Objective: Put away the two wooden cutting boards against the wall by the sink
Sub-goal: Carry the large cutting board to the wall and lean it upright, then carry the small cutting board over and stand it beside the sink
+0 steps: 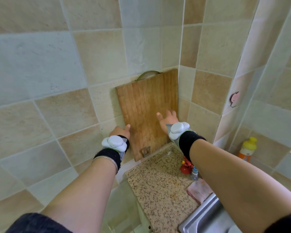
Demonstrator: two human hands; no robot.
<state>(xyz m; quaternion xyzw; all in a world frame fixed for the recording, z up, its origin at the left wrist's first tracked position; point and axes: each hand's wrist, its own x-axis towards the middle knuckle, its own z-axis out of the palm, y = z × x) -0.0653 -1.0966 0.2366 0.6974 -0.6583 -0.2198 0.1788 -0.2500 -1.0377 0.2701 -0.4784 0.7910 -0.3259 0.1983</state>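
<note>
A wooden cutting board (146, 105) stands upright on the speckled counter (160, 185), leaning against the tiled wall in the corner. Behind its top edge a curved dark handle (148, 74) shows, apparently of a second board that is otherwise hidden. My left hand (120, 132) grips the front board's left edge, thumb on its face. My right hand (168, 119) lies flat on the board's face near its right side, fingers spread.
A steel sink (207, 217) sits at the lower right with a pink cloth (198, 190) at its rim. A red bottle top (186, 167) and a small clear bottle (194, 173) stand by my right arm. A yellow-capped bottle (247, 148) stands far right.
</note>
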